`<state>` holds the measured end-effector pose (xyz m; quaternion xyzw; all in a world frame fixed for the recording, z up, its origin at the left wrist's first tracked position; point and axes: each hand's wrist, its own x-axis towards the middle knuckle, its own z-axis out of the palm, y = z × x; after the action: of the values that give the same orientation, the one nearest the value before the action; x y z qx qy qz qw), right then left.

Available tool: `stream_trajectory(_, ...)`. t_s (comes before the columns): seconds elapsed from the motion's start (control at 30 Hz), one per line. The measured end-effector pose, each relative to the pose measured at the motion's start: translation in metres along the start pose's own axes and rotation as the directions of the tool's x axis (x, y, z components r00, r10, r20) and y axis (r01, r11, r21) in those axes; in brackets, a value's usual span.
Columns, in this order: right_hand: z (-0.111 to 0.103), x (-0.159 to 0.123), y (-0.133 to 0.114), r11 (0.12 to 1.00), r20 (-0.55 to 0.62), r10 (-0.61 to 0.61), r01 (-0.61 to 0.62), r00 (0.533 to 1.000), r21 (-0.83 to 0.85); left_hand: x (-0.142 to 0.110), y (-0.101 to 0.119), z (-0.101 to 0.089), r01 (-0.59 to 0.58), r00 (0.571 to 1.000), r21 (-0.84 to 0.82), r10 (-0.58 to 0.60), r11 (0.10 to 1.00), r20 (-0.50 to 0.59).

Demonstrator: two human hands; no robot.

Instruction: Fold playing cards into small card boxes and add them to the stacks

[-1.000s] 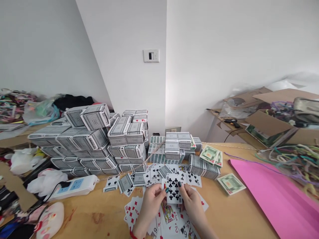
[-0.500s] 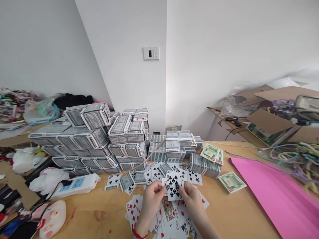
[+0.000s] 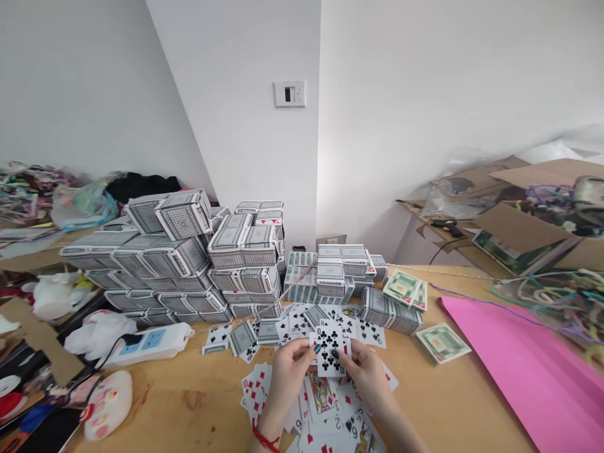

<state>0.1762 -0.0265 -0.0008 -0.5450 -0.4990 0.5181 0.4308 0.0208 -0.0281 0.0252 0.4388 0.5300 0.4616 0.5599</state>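
Between my two hands a few playing cards [image 3: 329, 362] are held upright, with the ten of clubs in front and edges of other cards showing behind it. My left hand [image 3: 293, 365] pinches their left side, thumb on the face. On the right side my right hand [image 3: 361, 371] grips them the same way. Below lie loose face-up cards [image 3: 322, 395], many of them diamonds, partly covered by my wrists. Beyond my hands spreads a second group of loose cards [image 3: 292, 319], mostly black suits, some face down.
Stacked grey-backed card decks [image 3: 174, 255] rise at the back left, with more decks [image 3: 389, 309] at back centre. Green card boxes [image 3: 443, 343] and a pink sheet [image 3: 500, 352] lie right. A power strip [image 3: 151, 345] and a white mouse-shaped item [image 3: 108, 406] sit left.
The view has shifted slightly, so everything sits a little further right and higher. Both hands keep hold of the cards, with the ten of clubs still in front.
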Motion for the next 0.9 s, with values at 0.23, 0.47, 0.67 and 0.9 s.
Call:
stream_trajectory(0.23,-0.001,-0.002,-0.001,0.999,-0.011,0.003,-0.003,1.000,0.034,0.000,0.002,0.003,-0.007,1.000,-0.004,0.007,1.000,0.014)
stream_trajectory(0.47,-0.004,-0.001,-0.003,0.994,-0.060,-0.040,0.034,0.997,-0.104,0.003,-0.004,0.002,-0.029,1.000,0.038,0.029,0.999,-0.003)
stream_trajectory(0.67,-0.004,-0.002,-0.004,0.996,-0.068,-0.051,0.046,0.996,-0.072,0.003,-0.006,0.002,0.000,1.000,-0.009,0.000,1.000,-0.026)
stream_trajectory(0.9,-0.006,-0.003,-0.008,0.997,-0.061,-0.019,0.024,0.998,0.073,-0.002,0.007,-0.006,0.183,0.973,-0.257,-0.137,0.949,0.186)
